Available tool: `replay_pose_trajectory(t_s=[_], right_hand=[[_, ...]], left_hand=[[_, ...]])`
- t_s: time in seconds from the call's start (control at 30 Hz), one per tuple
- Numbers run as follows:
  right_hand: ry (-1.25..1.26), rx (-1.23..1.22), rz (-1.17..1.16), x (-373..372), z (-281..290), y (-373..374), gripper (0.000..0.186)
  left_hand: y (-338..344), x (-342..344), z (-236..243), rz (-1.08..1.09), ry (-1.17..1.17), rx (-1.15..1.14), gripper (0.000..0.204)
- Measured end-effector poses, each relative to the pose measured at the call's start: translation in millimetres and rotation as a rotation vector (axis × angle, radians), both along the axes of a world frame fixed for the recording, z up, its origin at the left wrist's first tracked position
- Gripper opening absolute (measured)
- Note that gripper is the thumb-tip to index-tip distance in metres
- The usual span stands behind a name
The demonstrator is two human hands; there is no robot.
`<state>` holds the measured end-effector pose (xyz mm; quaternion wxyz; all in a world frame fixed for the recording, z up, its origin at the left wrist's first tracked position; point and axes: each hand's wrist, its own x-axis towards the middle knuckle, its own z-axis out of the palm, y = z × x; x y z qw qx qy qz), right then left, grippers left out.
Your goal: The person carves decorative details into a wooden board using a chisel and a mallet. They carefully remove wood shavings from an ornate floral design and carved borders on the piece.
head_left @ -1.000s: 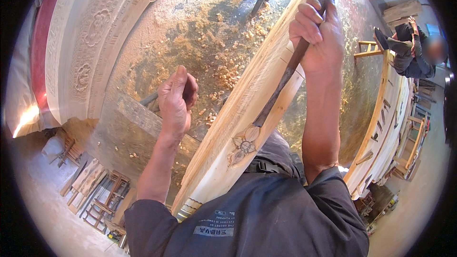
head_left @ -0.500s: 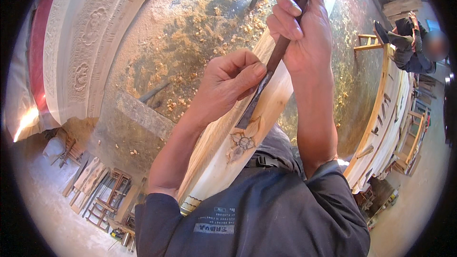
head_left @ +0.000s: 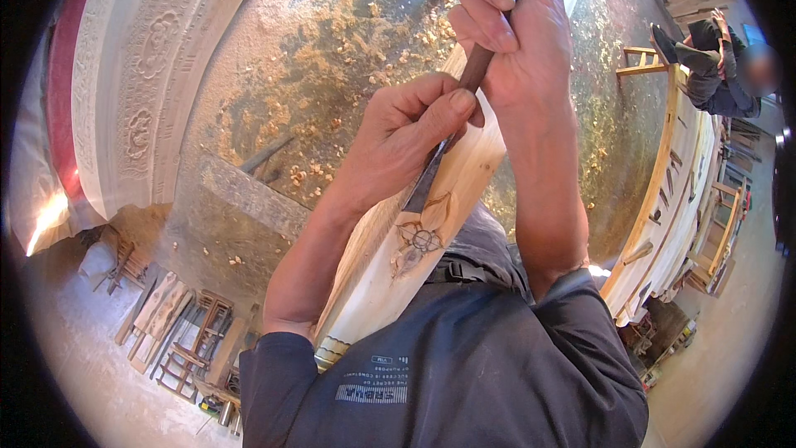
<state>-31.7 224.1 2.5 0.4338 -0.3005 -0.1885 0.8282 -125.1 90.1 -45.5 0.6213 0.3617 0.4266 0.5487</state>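
Note:
A long pale wooden beam (head_left: 474, 168) runs from below my chest up and away to the right. Near me its top bears a carved flower (head_left: 420, 240) with petals and leaves. A wood chisel (head_left: 479, 66) slants over it, its flat dark blade down by the flower's far edge. My left hand (head_left: 410, 126) is closed low on the chisel, thumb pressed along the shank. Higher up, my right hand (head_left: 518, 33) wraps round the handle, whose top runs out at the upper edge.
A long board with carved flowers (head_left: 153, 54) stands at the left. Wood shavings (head_left: 311, 174) litter the stained floor near a flat plank (head_left: 249, 195). Wooden frames (head_left: 195, 348) lie lower left. At the right, another person (head_left: 713, 66) sits by a long bench (head_left: 670, 149) holding several tools.
My right hand has shifted up and slightly left with the handle. My left hand has moved a little right along the chisel, and the blade tip sits slightly nearer the flower's left edge.

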Motion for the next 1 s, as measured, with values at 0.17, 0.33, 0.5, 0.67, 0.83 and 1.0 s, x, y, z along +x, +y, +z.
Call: replay_pose_trajectory(t_s=[0.17, 0.33, 0.5, 0.67, 0.83, 1.0], right_hand=[[0.007, 0.004, 0.034, -3, -7, 3, 0.035], [-0.015, -0.028, 0.064, -6, -5, 2, 0.036], [-0.061, -0.063, 0.064, -10, -6, 1, 0.036], [-0.049, -0.02, 0.109, -11, -4, 0, 0.035], [-0.167, -0.169, 0.011, -23, 37, -7, 0.036], [-0.199, -0.055, 0.164, -22, 6, -3, 0.039]], left_hand=[[15, 13, 0, 0.147, -0.112, 0.026, 0.038], [15, 13, 4, 0.166, -0.108, -0.039, 0.041], [13, 12, 2, 0.186, -0.11, -0.029, 0.04], [12, 14, 1, 0.218, -0.118, -0.048, 0.04], [11, 13, -2, 0.235, -0.154, -0.028, 0.041], [9, 17, -3, 0.301, -0.225, -0.058, 0.042]])
